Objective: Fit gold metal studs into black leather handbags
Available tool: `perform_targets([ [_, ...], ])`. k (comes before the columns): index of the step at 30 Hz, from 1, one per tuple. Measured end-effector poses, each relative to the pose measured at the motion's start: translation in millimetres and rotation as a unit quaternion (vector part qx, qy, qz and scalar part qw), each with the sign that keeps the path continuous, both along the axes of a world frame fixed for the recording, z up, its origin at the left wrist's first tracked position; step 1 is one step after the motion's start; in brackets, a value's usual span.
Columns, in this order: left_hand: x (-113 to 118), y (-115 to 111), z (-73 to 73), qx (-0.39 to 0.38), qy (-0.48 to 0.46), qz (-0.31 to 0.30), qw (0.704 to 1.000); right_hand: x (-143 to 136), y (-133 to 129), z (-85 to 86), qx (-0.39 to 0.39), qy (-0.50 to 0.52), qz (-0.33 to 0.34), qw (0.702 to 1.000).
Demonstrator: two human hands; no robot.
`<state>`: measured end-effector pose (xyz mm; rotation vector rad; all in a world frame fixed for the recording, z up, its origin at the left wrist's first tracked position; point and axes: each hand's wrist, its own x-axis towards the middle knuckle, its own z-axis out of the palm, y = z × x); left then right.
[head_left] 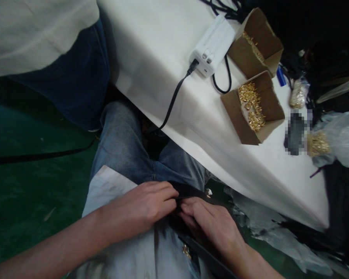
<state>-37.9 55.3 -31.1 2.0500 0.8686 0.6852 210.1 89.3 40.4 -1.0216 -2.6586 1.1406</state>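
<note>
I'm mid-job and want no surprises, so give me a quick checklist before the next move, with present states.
1. Left-hand grip touching the black item: ok.
2. Right-hand grip touching it too: ok.
3. Firmness of either hold: cannot tell.
4. Nearer cardboard box open side up, gold pieces inside: ok.
5. Black cable plugged into the white device: ok.
6. Cable clear of the white table's edge: not ok, runs over it.

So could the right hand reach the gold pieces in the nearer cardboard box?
Probably yes: the gold pieces lie in an open cardboard box, nothing visibly blocking the way, but the right hand would first have to release the black material.
</note>
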Motion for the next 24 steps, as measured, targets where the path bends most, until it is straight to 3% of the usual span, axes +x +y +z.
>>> perform_targets([
  [4,6,-8,4.7,0.037,0.045,0.022,0.998,-3,1,6.3,0.019,0.016,0.010,1.000],
  [11,11,-24,4.1,0.073,0.073,0.060,0.993,-2,-4,2.7,0.022,0.028,0.029,0.999],
  [21,16,-31,2.0,0.109,0.066,0.099,0.987,-2,2,20.7,-0.062,0.014,0.039,0.997],
  [24,17,-29,4.7,0.109,0.069,0.112,0.985,-1,1,21.4,-0.107,0.006,0.010,0.994],
])
